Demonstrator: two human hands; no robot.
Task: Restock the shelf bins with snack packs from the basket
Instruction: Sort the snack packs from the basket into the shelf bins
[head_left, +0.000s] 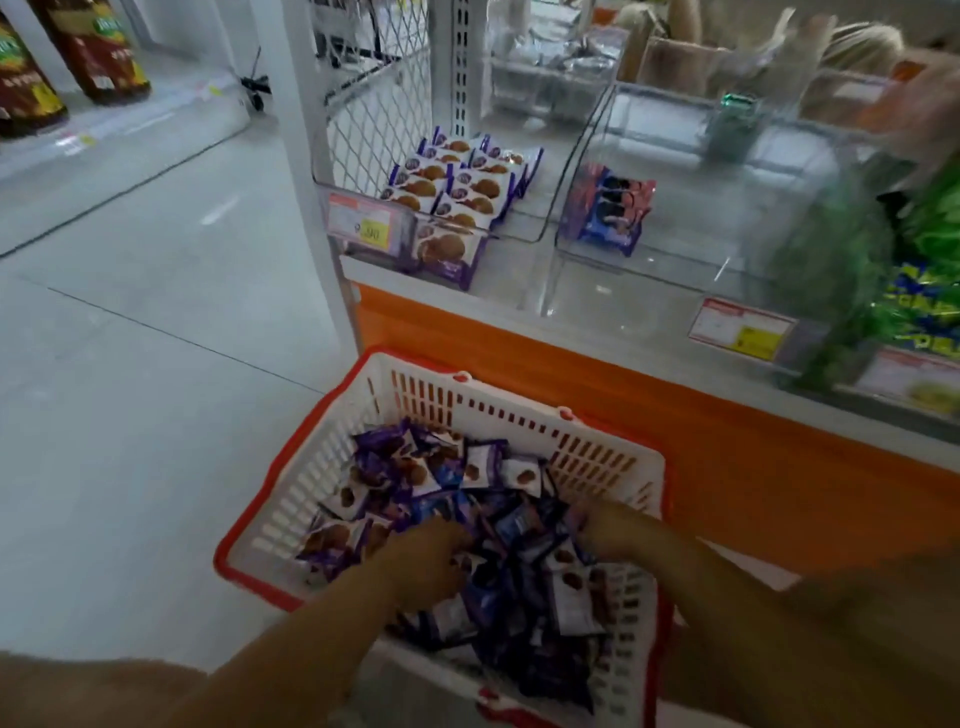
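Snack packs (483, 467), purple and blue, lie heaped in the white, red-rimmed basket (306, 483) at 6 o'clock in the view. Left hand (426, 561) and right hand (613, 525) are both sunk into the heap. Their fingers are buried among the wrappers, so grip cannot be determined. At 12 o'clock from the basket stand 2 clear shelf bins: the left bin (524, 236) holds rows of purple cookie packs (457, 182); the second bin (675, 260), at its 3 o'clock, holds a few blue packs (608, 210).

Dim, soft, blurred right edge
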